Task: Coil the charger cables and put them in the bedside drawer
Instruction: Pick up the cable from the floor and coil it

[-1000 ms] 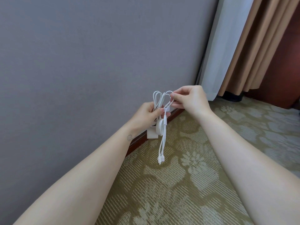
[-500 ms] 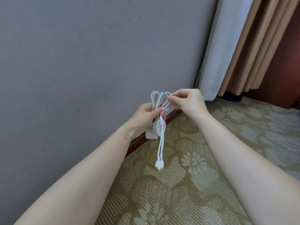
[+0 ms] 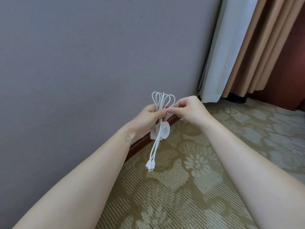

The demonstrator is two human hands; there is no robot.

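A white charger cable (image 3: 163, 100) is folded into several loops that stick up above my left hand (image 3: 148, 118), which grips the bundle at its middle. A round white tag (image 3: 165, 130) hangs just under that hand, and the cable's ends with white plugs (image 3: 150, 166) dangle below it. My right hand (image 3: 188, 109) pinches the bundle from the right, its fingertips meeting my left thumb. No drawer is in view.
A grey wall (image 3: 82, 63) with a dark wooden skirting (image 3: 142, 144) runs along the left. Patterned olive carpet (image 3: 189, 187) covers the floor. White sheer (image 3: 219, 63) and tan curtains (image 3: 257, 55) hang at the back right, with a dark object at their foot.
Both hands have drifted slightly left and down. The right hand's fingertips moved from the loop tops down to the bundle's middle. The dangling ends swung left.
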